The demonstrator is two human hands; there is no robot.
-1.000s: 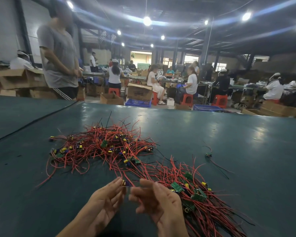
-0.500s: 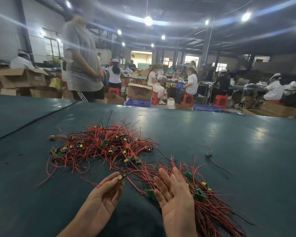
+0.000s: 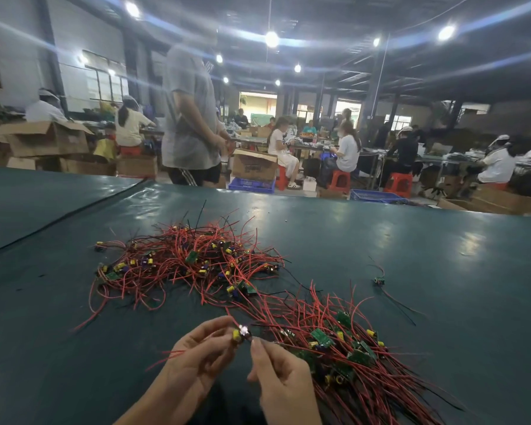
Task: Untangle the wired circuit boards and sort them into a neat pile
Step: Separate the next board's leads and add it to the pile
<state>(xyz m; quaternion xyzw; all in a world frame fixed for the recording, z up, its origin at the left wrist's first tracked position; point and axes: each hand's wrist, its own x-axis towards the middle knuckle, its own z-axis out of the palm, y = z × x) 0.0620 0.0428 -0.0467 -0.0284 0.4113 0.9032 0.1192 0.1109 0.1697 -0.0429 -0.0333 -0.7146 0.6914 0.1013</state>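
A wide dark green table [image 3: 411,256] lies before me. At its middle sprawls a loose tangle [image 3: 190,262] of small green circuit boards with yellow parts on red wires. Nearer, at my right, a combed pile [image 3: 344,348] has its wires running one way. My left hand [image 3: 193,363] pinches one small board [image 3: 241,334] in its fingertips. My right hand [image 3: 279,378], fingers curled, reaches it with the index fingertip; whether it grips, I cannot tell
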